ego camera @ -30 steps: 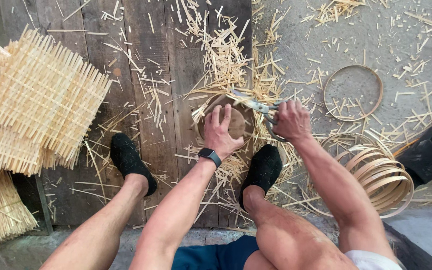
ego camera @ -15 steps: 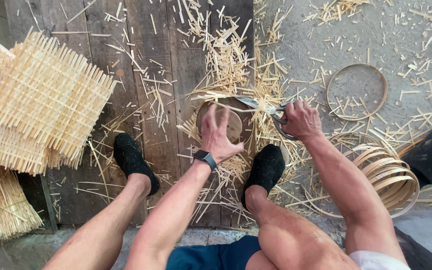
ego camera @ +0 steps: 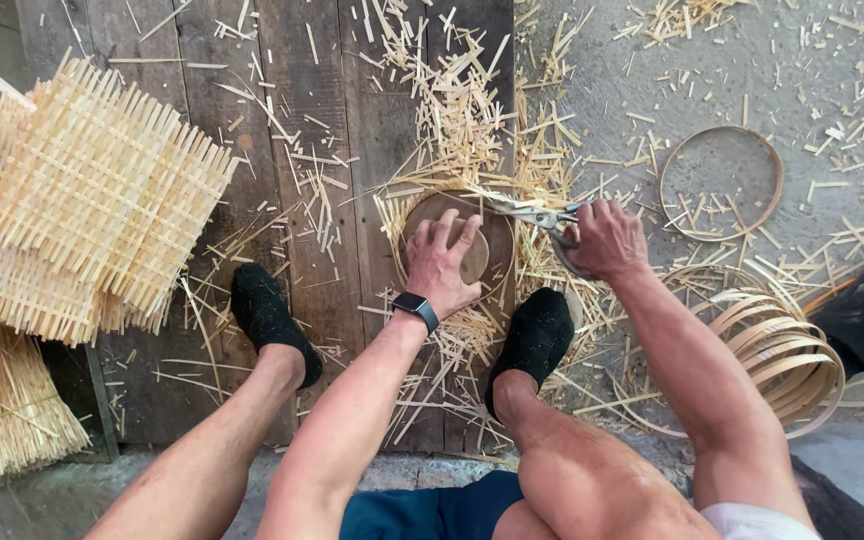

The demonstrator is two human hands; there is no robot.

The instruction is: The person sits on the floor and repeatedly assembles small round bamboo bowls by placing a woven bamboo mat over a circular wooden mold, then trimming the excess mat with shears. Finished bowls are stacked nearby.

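Both hands have barely shifted: the left hand (ego camera: 444, 262) still presses flat on the round woven disc (ego camera: 487, 232) while the right hand (ego camera: 604, 238) stays clenched on what look like shears (ego camera: 530, 211), trimming its edge.

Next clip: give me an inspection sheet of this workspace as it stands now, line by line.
Surface: dark wooden planks on the left, grey concrete floor on the right.
Job's things: round wooden disc on a woven bamboo piece, shears at its edge.
Clutter: bamboo offcuts strewn everywhere.
Grippers: left hand pressed flat on the disc; right hand gripping the shears' handles.
Cables: nothing seen.
Surroundings: stacked woven mats at left, a single bamboo hoop, a bundle of hoops, a sheaf of bamboo strips.
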